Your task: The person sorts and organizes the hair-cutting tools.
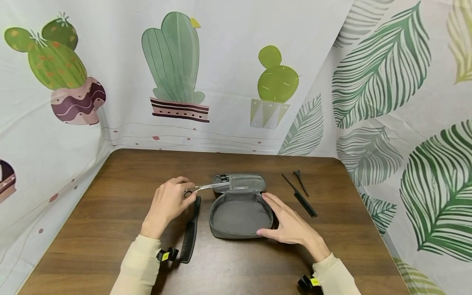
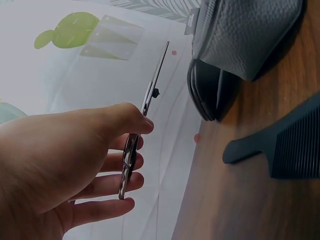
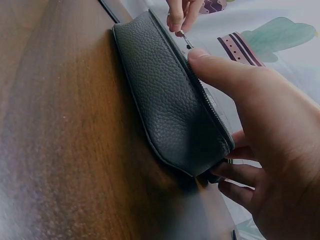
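Observation:
My left hand pinches a pair of silver hair scissors by the handle, thumb against fingers. Their blades point right, overlapping the raised lid in the head view; in the left wrist view the scissors stand edge-on. A grey zippered case lies unzipped, its lid folded back with a mesh pocket. Dark finger loops show at the lid's left end. My right hand grips the case's right side, thumb on the front rim; the right wrist view shows the case's pebbled wall.
A wide black comb lies left of the case, close by the left forearm. Right of the case are a black tail comb and a black hair clip. Printed cloth hangs behind the brown wooden table.

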`<state>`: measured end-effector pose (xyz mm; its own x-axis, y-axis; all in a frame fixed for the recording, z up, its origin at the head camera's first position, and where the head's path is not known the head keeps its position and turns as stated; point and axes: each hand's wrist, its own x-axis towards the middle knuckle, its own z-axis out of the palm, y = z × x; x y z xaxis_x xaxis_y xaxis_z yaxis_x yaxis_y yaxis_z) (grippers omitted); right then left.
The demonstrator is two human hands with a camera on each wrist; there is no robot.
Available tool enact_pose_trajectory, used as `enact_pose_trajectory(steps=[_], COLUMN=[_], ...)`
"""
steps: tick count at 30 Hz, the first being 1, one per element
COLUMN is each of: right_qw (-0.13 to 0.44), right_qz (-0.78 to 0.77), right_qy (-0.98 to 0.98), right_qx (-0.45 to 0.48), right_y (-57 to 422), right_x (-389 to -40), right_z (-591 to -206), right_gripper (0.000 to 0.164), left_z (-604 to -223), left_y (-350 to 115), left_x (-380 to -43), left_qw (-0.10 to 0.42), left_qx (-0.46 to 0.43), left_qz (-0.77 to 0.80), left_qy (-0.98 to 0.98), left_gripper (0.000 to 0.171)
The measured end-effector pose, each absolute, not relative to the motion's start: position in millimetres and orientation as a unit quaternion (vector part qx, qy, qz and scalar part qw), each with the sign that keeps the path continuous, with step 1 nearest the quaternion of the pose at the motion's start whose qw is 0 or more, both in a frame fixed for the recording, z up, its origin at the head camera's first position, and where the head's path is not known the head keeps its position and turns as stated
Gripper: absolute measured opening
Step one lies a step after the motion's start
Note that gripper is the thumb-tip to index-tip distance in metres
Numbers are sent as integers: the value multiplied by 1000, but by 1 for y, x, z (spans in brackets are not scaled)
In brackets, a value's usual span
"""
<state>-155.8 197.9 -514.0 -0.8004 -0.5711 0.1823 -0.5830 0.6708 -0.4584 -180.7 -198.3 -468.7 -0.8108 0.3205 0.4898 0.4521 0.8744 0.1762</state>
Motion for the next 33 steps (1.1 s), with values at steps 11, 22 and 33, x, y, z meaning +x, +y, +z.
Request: enact_pose_trajectory(steps=[11,22,33], right_qw=[-6,-14,-15], right_qz=[260,270,260], right_qy=[-914,-912,-919], right_qx=[311,309,296], right_y=[196,196,197], right_x=[-156,-156,-157], right_z=[-511,-511,-514], right_gripper=[115,114,113], left_z=[-474,-476,-479], left_y=[-207,-206,-207], left_x=[-192,-199,-207], left_qw=[195,153,126], left_qx=[-203,-199,-219], left_qz=[-139,-130,-161], left_qy=[-950,-959,-954], left_gripper=[19,23,23])
